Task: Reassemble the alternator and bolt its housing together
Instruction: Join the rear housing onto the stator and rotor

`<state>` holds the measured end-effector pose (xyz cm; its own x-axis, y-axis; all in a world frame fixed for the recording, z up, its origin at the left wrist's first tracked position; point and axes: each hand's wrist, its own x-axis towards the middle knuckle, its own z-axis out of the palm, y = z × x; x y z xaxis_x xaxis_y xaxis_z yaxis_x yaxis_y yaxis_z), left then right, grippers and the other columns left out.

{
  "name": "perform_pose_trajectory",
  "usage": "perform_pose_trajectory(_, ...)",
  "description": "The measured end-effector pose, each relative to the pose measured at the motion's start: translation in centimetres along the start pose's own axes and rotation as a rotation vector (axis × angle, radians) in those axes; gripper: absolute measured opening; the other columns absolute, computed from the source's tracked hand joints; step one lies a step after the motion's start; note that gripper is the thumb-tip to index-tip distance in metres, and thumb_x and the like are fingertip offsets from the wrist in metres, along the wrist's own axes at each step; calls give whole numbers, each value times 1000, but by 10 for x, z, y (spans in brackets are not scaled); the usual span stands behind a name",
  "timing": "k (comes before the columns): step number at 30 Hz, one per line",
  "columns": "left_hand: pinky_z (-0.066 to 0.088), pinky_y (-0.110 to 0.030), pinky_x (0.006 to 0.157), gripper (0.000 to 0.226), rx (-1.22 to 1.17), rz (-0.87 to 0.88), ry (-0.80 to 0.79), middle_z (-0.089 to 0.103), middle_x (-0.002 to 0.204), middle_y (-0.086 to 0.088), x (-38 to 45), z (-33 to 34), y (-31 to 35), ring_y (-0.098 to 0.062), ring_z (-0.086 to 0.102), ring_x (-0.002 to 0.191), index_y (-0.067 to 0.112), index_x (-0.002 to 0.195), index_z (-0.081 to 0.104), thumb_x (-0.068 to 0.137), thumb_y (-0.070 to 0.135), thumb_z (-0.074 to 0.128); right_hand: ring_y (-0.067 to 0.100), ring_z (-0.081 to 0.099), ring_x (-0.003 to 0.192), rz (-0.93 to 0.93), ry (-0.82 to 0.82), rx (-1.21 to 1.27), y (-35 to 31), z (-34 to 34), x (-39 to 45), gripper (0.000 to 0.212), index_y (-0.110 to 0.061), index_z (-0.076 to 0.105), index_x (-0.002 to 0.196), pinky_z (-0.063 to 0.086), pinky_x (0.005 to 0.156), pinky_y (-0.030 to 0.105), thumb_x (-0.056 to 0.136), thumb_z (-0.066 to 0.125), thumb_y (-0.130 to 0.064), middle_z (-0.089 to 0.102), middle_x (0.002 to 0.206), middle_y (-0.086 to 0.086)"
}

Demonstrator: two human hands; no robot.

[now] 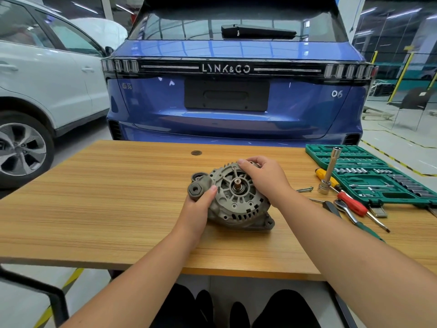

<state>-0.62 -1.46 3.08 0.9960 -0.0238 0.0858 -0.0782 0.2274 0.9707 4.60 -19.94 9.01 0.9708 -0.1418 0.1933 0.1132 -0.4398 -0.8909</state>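
The grey cast-metal alternator (236, 197) sits mid wooden worktop (94, 197), shaft end up. Left hand (201, 200) grips its mounting lug; right hand (262, 176) curls over the far rim. Step in hand appears to be seating the housing halves. Next: the loose long bolts (305, 189), then the upright chrome socket driver (327, 174).

Alternator (238, 200): upper right rim hidden under right hand (264, 178); underside unseen. Socket case (369, 176): cut by right edge, socket sizes too small to read. White car (47, 86): cut by left edge.
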Motion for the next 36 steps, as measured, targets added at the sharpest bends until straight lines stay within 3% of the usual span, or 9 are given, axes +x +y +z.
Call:
perform_pose_trajectory(7, 53, -31, 86, 41, -13, 5, 46, 79, 112, 7, 6, 0, 1, -8, 74, 103, 29, 121, 69, 87, 50, 64, 19, 66, 105, -49, 9, -143, -13, 4, 5, 47, -24, 72, 120, 58, 89, 46, 92, 61, -60, 71, 118, -3)
perform_pose_trajectory(13, 53, -38, 94, 32, 2, -2, 60, 78, 114, 6, 7, -3, -5, -10, 73, 107, 36, 112, 76, 88, 52, 64, 16, 67, 96, -38, 62, -102, -13, 7, 7, 39, -24, 75, 111, 60, 85, 44, 90, 66, -56, 72, 109, -4)
perform_pose_trajectory(21, 57, -34, 87, 46, -57, 37, 126, 79, 114, -1, 4, -3, -13, -19, 75, 107, 19, 123, 71, 83, 42, 72, 13, 66, 85, -42, 11, -223, -19, 3, 17, 43, -24, 71, 116, 58, 69, 34, 88, 69, -57, 70, 106, -2)
perform_pose_trajectory(23, 59, -35, 87, 50, -85, 34, 134, 79, 114, -1, 3, 3, -13, -20, 75, 107, 18, 125, 69, 82, 42, 74, 14, 68, 84, -30, -17, -214, -18, -1, 18, 39, -26, 72, 109, 61, 73, 39, 88, 69, -58, 72, 100, -3)
perform_pose_trajectory(27, 60, -20, 74, 45, -101, 66, 131, 79, 112, 4, 1, 12, -14, -13, 75, 103, 23, 123, 68, 83, 44, 73, 14, 70, 89, -39, -18, -158, -7, -6, 11, 39, -29, 74, 107, 62, 79, 44, 88, 65, -62, 74, 100, -7)
perform_pose_trajectory(32, 58, -31, 87, 51, -60, 84, 121, 78, 116, 6, 1, 14, -14, -13, 74, 108, 27, 125, 67, 82, 54, 72, 16, 70, 95, -22, 20, -29, 3, -5, 4, 37, -29, 76, 105, 60, 85, 47, 87, 67, -59, 75, 101, -8)
perform_pose_trajectory(36, 58, -38, 90, 51, -38, 70, 116, 78, 115, 2, 6, 10, -16, -17, 74, 108, 24, 126, 68, 82, 47, 72, 17, 70, 95, -12, 0, -69, 0, -4, 5, 46, -26, 74, 112, 60, 85, 46, 88, 63, -63, 74, 103, -6)
